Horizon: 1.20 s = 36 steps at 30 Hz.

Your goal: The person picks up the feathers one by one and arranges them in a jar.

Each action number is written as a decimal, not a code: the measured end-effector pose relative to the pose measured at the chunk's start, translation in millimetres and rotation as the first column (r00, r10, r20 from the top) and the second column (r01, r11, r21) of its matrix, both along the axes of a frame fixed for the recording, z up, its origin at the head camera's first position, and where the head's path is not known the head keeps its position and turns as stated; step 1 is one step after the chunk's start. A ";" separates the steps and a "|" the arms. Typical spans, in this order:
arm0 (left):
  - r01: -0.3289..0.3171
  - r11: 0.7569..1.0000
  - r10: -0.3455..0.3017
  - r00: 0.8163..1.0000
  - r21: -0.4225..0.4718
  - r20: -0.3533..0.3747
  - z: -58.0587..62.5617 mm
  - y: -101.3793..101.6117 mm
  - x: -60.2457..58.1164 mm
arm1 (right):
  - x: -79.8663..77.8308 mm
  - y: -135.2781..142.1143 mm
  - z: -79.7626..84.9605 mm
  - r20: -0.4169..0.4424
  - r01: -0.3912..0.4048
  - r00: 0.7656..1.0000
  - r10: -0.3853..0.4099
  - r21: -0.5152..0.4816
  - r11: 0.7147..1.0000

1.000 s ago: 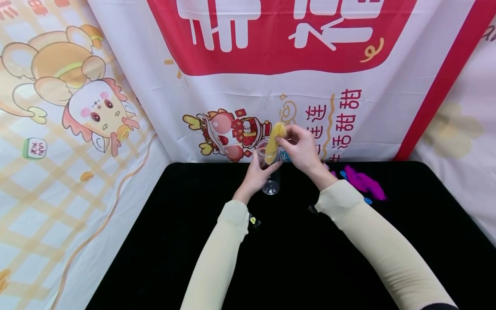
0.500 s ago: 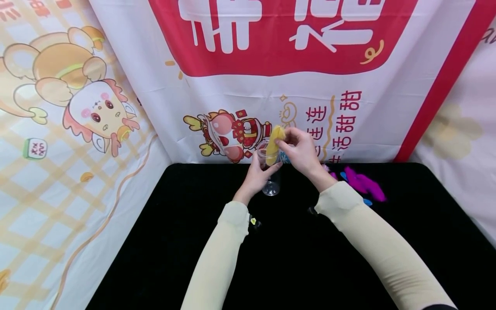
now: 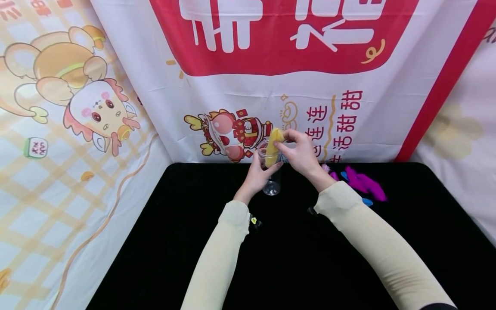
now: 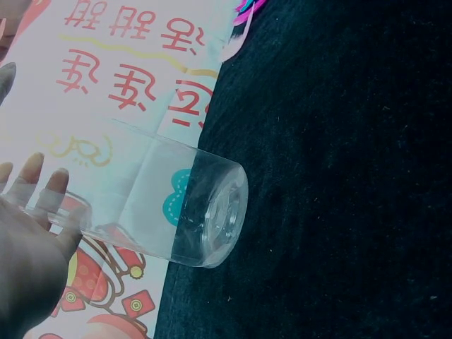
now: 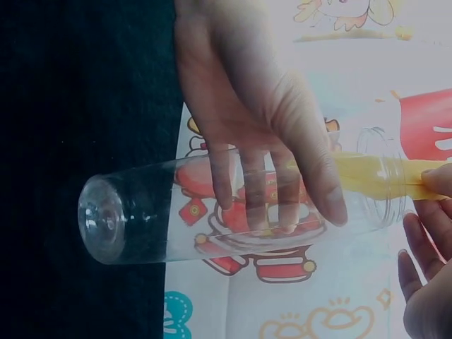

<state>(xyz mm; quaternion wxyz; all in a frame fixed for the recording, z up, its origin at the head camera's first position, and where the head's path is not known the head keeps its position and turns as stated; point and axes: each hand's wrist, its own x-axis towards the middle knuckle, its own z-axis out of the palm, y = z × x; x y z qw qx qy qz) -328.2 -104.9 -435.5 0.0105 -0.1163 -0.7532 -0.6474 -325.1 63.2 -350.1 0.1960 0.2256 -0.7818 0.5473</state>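
In the head view my left hand (image 3: 255,176) grips a clear plastic jar (image 3: 272,187) near its top, thumb and fingers around the wall. The jar stands nearly upright with its mouth uncovered. A yellow feather (image 3: 273,151) sticks out of that mouth, its lower part inside. My right hand (image 3: 303,156) pinches the feather's upper end between thumb and fingers, just above the rim. The right wrist view shows the feather (image 5: 360,176) passing through the threaded neck into the jar (image 5: 106,219). Beneath the feather, the jar's base (image 4: 224,219) looks bare in the left wrist view.
Magenta feathers (image 3: 360,180) with blue pieces (image 3: 367,202) lie on the black table (image 3: 294,258), right of my right wrist. A printed white cloth (image 3: 232,90) hangs close behind the jar. Another patterned cloth (image 3: 89,189) borders the left side.
My right hand has lowered slightly, and the yellow feather has gone a little deeper into the jar. The left hand and jar stay almost in place.
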 end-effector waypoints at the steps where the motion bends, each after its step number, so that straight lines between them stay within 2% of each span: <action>1: 0.001 1.000 -0.001 1.000 -0.002 -0.003 0.0 0.0 0.0 | 0.3 -0.3 -0.3 -0.004 0.002 1.000 -0.002 0.009 1.000; 7: 0.004 1.000 -0.005 1.000 -0.009 -0.022 -0.6 0.0 0.5 | 1.6 -1.1 -2.6 -0.027 0.012 1.000 -0.010 0.060 0.998; 16: 0.012 1.000 -0.012 1.000 0.017 0.002 -1.3 -1.8 1.1 | 1.5 -1.1 -5.4 -0.050 0.012 0.999 -0.007 0.090 0.996; 21: 0.022 0.999 -0.021 1.000 0.034 -0.010 -0.4 -1.2 1.3 | 1.3 0.0 -5.6 -0.047 0.005 0.999 -0.001 0.087 0.996; 27: 0.002 1.000 -0.002 1.000 -0.004 -0.003 0.5 -0.3 1.4 | 0.4 0.9 -5.9 -0.053 0.004 0.999 0.001 0.079 0.997; 36: 0.000 1.000 0.000 1.000 -0.002 0.006 -1.9 -3.5 0.4 | 0.7 1.7 -7.5 -0.068 -0.023 0.997 0.027 0.051 0.998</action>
